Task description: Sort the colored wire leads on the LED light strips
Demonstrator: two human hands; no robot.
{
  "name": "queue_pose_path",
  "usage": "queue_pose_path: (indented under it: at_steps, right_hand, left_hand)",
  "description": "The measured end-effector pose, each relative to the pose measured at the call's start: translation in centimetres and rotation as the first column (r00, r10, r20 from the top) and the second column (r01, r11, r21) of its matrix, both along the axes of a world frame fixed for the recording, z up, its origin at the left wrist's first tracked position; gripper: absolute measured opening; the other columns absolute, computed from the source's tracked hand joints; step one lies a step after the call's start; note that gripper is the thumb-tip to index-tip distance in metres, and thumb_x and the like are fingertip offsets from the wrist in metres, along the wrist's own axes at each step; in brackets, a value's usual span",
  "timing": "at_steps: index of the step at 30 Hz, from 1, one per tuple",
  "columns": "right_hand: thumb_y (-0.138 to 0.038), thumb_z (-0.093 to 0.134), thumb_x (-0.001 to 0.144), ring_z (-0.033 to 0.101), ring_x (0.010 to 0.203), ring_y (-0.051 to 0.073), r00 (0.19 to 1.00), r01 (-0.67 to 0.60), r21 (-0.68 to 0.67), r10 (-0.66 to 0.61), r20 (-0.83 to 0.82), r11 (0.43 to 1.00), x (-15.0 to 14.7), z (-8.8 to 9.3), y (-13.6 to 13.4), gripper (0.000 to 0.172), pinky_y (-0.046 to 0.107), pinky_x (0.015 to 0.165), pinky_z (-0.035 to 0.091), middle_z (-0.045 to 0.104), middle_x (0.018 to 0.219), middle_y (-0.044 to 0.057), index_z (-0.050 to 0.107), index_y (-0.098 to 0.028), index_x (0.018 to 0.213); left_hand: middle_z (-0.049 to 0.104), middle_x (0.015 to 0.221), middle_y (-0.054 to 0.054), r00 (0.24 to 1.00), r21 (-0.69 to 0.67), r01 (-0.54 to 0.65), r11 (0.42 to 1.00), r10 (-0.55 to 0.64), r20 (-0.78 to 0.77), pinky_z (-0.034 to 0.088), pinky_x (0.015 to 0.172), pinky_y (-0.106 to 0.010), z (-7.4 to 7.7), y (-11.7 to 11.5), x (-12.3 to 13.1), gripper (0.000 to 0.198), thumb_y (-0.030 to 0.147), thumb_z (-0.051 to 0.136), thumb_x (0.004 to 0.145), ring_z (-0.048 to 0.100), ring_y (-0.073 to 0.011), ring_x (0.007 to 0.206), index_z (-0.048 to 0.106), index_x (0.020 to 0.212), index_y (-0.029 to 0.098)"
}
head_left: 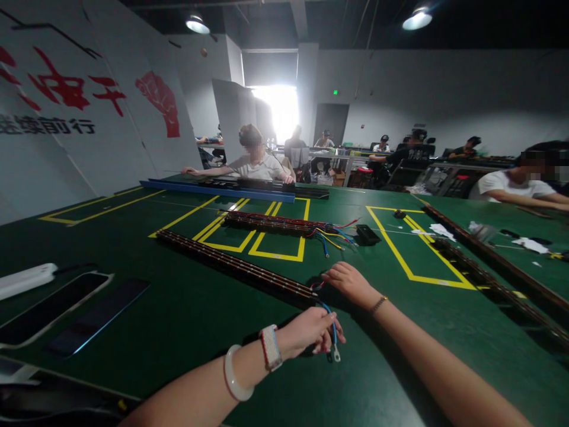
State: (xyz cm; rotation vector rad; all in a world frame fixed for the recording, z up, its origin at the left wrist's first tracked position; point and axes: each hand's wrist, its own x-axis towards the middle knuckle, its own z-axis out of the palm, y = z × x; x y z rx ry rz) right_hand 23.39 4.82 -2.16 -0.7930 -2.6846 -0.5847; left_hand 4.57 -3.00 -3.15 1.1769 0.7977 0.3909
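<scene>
A long dark strip (231, 264) with rows of small parts lies across the green table (186, 332), running from far left to near me. My left hand (309, 333) is pinched on a blue wire (331, 323) that ends in a metal lug and comes off the strip's near end. My right hand (349, 281) rests palm down on the table at that same end, its fingers curled by the red wires there. A second similar strip (271, 222) with red, blue and yellow wires lies farther back inside yellow floor-tape boxes.
Two dark phones (53, 305) and a white power bank (24, 279) lie at the left. More long strips (493, 267) run along the right. A small black box (367, 233) sits mid-table. Other people sit at the far side and at the right.
</scene>
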Motion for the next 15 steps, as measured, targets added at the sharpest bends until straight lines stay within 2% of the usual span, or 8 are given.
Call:
queue_pose_path:
  at_steps: [4, 7, 11, 15]
  right_hand:
    - [-0.012, 0.046, 0.093, 0.057, 0.081, 0.018, 0.997, 0.017, -0.020, -0.018, -0.076, 1.000, 0.2, -1.6, 0.4, 0.026, 0.032, 0.077, 0.047, 0.066, 0.090, 0.008, 0.064, -0.017, 0.111]
    - [-0.015, 0.048, 0.093, 0.059, 0.086, 0.018, 0.985, 0.042, -0.107, -0.059, -0.163, 0.993, 1.1, -2.1, -0.5, 0.028, 0.031, 0.079, 0.049, 0.066, 0.096, 0.008, 0.062, -0.020, 0.116]
    - [-0.018, 0.045, 0.095, 0.061, 0.091, 0.018, 0.953, 0.003, -0.204, -0.064, -0.295, 0.979, 2.2, -2.3, -2.3, 0.033, 0.031, 0.079, 0.052, 0.066, 0.104, 0.009, 0.055, -0.021, 0.126]
    - [-0.022, 0.045, 0.095, 0.062, 0.083, 0.018, 0.909, 0.028, -0.193, -0.106, -0.403, 0.981, 2.5, -2.3, -3.9, 0.031, 0.033, 0.073, 0.053, 0.067, 0.095, 0.009, 0.056, -0.021, 0.124]
  left_hand:
    - [0.067, 0.079, -0.006, 1.000, -0.047, 0.005, 0.999, -0.004, 0.025, 0.031, 0.040, -0.019, 0.4, -0.2, -0.2, 0.043, 0.060, 0.043, 0.086, 0.052, -0.0071, 0.045, 0.045, 0.088, 0.017]
    - [0.062, 0.067, -0.001, 1.000, -0.037, 0.005, 0.999, -0.005, 0.002, 0.029, 0.040, -0.019, 0.6, -0.2, -0.3, 0.040, 0.057, 0.039, 0.089, 0.047, -0.0061, 0.041, 0.045, 0.090, 0.017]
    - [0.058, 0.064, 0.001, 0.999, 0.037, 0.012, 0.999, -0.011, -0.046, 0.025, 0.042, -0.019, 1.0, -0.3, -0.3, 0.036, 0.048, 0.040, 0.091, 0.038, -0.0036, 0.040, 0.049, 0.092, 0.014]
    - [0.058, 0.063, 0.001, 0.980, 0.178, 0.036, 0.983, 0.000, -0.197, 0.026, 0.045, -0.020, 1.4, -0.3, -0.5, 0.034, 0.043, 0.042, 0.091, 0.036, -0.0045, 0.041, 0.054, 0.092, 0.012]
